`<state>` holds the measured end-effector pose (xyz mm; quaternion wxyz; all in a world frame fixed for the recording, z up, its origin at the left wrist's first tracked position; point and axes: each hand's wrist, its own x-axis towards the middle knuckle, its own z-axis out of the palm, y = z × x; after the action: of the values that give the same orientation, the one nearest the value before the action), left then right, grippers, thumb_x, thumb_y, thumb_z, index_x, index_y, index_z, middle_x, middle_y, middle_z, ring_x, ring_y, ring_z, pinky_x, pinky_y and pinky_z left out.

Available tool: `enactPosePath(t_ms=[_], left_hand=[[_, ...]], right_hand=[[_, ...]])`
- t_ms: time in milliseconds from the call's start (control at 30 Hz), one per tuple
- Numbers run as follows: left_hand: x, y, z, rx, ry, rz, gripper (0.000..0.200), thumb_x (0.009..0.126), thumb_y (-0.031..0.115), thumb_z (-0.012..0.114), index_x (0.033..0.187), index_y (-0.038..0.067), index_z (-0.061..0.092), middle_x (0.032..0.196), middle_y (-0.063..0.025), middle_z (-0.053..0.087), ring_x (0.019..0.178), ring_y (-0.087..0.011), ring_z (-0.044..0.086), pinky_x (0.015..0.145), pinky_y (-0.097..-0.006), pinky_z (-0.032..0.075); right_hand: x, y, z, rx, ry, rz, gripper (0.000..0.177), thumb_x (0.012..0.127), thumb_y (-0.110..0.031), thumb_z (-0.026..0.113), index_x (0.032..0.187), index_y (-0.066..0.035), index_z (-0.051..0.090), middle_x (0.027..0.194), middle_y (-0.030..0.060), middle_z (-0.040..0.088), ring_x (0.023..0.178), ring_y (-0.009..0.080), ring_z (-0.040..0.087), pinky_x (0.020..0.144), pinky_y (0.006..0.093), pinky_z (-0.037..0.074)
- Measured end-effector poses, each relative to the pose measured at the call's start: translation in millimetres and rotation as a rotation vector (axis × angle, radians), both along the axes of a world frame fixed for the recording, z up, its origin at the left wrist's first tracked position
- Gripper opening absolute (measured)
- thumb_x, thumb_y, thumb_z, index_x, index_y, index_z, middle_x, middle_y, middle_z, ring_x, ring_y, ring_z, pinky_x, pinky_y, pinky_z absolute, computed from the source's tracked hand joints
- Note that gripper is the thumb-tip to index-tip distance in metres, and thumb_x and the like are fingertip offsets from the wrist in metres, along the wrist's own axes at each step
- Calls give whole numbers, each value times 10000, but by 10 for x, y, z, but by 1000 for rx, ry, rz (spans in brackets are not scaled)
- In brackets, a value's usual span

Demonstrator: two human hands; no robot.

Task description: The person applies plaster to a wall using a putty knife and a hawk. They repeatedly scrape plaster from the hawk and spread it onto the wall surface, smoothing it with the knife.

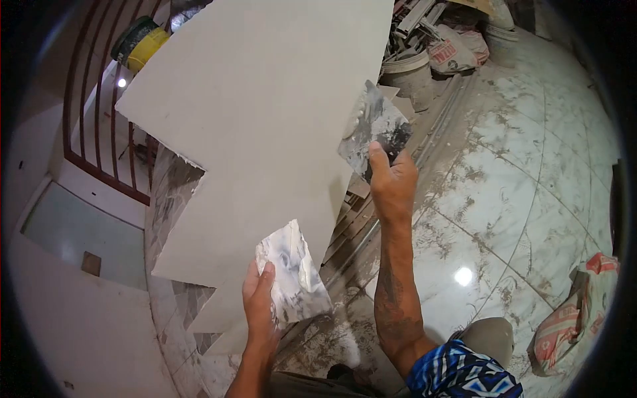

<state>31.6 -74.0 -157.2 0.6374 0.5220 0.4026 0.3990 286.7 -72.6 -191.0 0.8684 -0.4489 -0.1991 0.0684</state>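
Note:
My left hand is closed on the left edge of a marbled tile piece, which carries white putty smeared over its face and along its right side. My right hand, thumb on top, grips a flat grey putty spreader with a dark patch near the fingers. A ridge of pale putty lines the spreader's left edge. That edge overlaps the right side of a large off-white panel with a stepped, jagged left outline. The tile piece is over the panel's lower end.
White buckets and printed sacks stand at the top right. Long metal strips lie beside the panel on dusty marbled floor tiles. Another sack sits lower right. A brown railing and yellow bucket are left.

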Motion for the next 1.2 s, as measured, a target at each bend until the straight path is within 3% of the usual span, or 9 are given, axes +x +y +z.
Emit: enactPosePath(t_ms=[167, 267, 467, 767, 867, 1100, 1200], left_hand=[[-61, 45, -172, -57, 55, -32, 388, 1036, 170, 537, 1371, -17, 485, 1218, -103, 623, 1060, -169, 630, 917, -318, 515], [-106, 59, -203, -58, 66, -55, 405, 1031, 190, 549, 1375, -11, 478, 1226, -101, 619, 1065, -174, 630, 917, -328, 515], [-104, 49, -148, -43, 41, -36, 388, 1030, 212, 543, 1350, -1, 489, 1204, -98, 619, 1050, -177, 630, 908, -334, 517], [139, 146, -122, -160, 4, -177, 325, 1036, 118, 491, 1329, -22, 493, 1212, -109, 611, 1066, -177, 621, 939, -335, 505], [232, 343, -477, -133, -41, -201, 363, 1039, 125, 498, 1366, -32, 473, 1255, -115, 602, 1114, -175, 599, 991, -325, 470], [464, 605, -719, -150, -46, -316, 371, 1029, 167, 541, 1338, -37, 519, 1212, -92, 616, 1087, -143, 567, 970, -296, 448], [470, 621, -946, -162, -44, -324, 349, 1020, 185, 552, 1288, -37, 549, 1166, -83, 624, 1055, -147, 561, 948, -300, 445]], right_hand=[[26, 37, -54, -56, 16, -58, 183, 982, -198, 634, 927, -25, 652, 760, -76, 552, 676, 37, 456, 601, 234, 384], [13, 65, -7, -146, -36, -46, 281, 971, -184, 592, 1129, 41, 646, 924, 140, 707, 825, 216, 650, 774, 347, 515], [1, 63, 156, -118, -257, -69, 272, 967, -104, 568, 1185, 47, 631, 993, 174, 703, 887, 233, 669, 819, 352, 524], [120, 3, 373, -178, -360, -72, 286, 936, -60, 563, 1197, 42, 621, 965, 174, 702, 852, 218, 663, 787, 353, 523], [210, 33, 479, -220, -409, -92, 279, 927, -71, 553, 1167, 49, 627, 911, 160, 703, 806, 194, 644, 754, 343, 515], [436, 97, 1122, -256, -399, -45, 183, 908, -137, 601, 956, 27, 664, 756, -11, 609, 720, 75, 524, 647, 281, 465], [527, 61, 1186, -399, -368, 45, 175, 913, -144, 604, 944, 11, 678, 740, -22, 589, 701, 65, 505, 625, 262, 437]])
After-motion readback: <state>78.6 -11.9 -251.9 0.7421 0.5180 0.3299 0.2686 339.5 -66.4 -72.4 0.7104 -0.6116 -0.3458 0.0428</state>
